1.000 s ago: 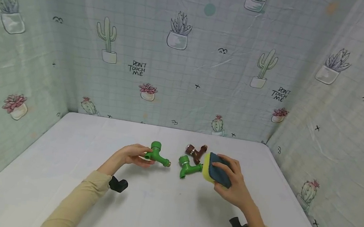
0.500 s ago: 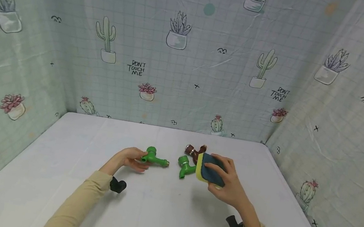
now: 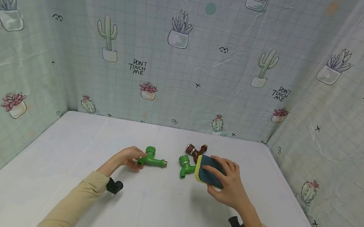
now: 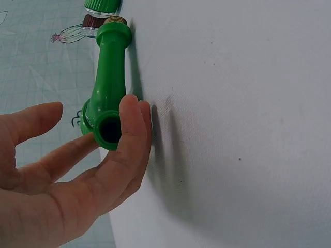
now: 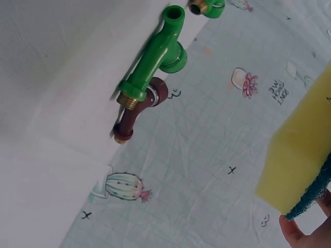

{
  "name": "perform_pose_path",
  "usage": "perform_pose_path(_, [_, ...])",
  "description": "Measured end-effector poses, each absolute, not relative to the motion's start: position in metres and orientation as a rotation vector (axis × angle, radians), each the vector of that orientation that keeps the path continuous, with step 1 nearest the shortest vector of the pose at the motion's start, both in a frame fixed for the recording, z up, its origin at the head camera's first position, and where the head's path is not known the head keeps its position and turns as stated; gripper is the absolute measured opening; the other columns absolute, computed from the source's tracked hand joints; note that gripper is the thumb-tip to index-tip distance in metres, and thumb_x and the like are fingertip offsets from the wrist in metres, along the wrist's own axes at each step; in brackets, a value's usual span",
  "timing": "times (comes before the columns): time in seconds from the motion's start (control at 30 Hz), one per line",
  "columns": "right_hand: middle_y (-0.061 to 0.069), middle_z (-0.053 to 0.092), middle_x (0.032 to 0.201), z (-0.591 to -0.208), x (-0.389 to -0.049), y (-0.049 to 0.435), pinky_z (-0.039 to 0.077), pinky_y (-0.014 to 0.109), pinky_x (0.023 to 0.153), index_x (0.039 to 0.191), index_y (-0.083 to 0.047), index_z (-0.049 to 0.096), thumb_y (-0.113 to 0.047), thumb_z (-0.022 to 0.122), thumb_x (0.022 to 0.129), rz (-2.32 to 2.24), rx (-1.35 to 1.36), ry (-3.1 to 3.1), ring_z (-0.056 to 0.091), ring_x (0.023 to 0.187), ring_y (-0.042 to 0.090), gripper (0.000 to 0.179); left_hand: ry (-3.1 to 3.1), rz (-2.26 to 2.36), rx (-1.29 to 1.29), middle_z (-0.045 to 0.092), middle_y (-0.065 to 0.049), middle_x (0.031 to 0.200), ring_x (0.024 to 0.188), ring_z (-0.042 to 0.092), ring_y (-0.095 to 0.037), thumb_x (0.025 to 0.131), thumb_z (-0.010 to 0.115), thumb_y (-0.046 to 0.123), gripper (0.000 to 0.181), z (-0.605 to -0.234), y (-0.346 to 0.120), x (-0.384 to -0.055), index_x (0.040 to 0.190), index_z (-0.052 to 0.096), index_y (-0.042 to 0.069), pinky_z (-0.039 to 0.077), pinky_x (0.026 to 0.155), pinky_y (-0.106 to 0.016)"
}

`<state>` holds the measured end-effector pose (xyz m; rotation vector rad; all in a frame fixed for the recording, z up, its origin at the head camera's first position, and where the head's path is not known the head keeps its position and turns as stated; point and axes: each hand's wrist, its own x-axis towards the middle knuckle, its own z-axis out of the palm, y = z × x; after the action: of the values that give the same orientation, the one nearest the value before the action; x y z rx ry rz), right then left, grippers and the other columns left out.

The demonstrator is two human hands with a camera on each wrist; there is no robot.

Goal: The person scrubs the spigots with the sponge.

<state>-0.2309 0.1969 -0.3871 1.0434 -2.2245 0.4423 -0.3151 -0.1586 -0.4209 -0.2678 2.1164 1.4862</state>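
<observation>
A green plastic tap (image 3: 153, 160) with a brass threaded end sits at my left hand (image 3: 130, 156), left of centre on the table. In the left wrist view, fingers (image 4: 132, 126) extend around the spout of this tap, while the thumb (image 4: 39, 121) stands apart from it. My right hand (image 3: 232, 187) grips a yellow sponge (image 5: 297, 147) with a dark blue scouring side, held above the table. In the head view the sponge overlaps the threaded end of a second green tap (image 3: 184, 166). Behind that lies a brown tap (image 3: 192, 150).
The white table (image 3: 155, 213) runs back to a cloth backdrop (image 3: 188, 64) printed with cacti, which also covers both sides. A black strap piece (image 3: 114, 186) shows at the left wrist and another black piece (image 3: 236, 226) at the right one.
The tap at my left hand has come down and left, turning from tilted to nearly level. My right hand has carried the sponge slightly left. The other two taps stay put.
</observation>
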Motion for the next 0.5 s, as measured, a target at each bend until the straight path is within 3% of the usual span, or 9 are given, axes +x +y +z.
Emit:
perform_pose_path(0.13, [0.01,0.044,0.129,-0.388,-0.231,0.197,0.029,0.048,0.084,0.117,-0.026,0.055,-0.034,0.056,0.076,0.444,1.053,-2.215,0.039,0.108,0.026,0.042,2.128,1.519,-0.257,0.035,-0.03,0.128,0.062,0.057,-0.013,0.095,0.041,0.019,0.047,-0.417,-0.162,-0.31,0.132,0.032,-0.007,0.055,0.066,-0.027])
perform_pose_path(0.37, [0.012,0.045,0.128,-0.391,-0.233,0.197,0.031,0.049,0.082,0.117,-0.025,0.055,-0.021,0.068,0.064,0.458,1.062,-2.18,0.04,0.106,0.029,0.055,2.07,1.615,-0.254,0.036,-0.032,0.129,0.073,0.061,-0.017,0.096,0.037,0.021,0.048,-0.416,-0.173,-0.305,0.133,0.028,-0.01,0.055,0.075,-0.031])
perform_pose_path(0.5, [0.011,0.045,0.128,-0.392,-0.231,0.197,0.031,0.048,0.085,0.117,-0.026,0.055,-0.024,0.066,0.067,0.472,1.051,-2.218,0.039,0.109,0.028,0.051,2.003,1.696,-0.283,0.037,-0.033,0.13,0.08,0.063,-0.019,0.096,0.036,0.018,0.047,-0.416,-0.18,-0.3,0.131,0.029,-0.011,0.054,0.078,-0.033])
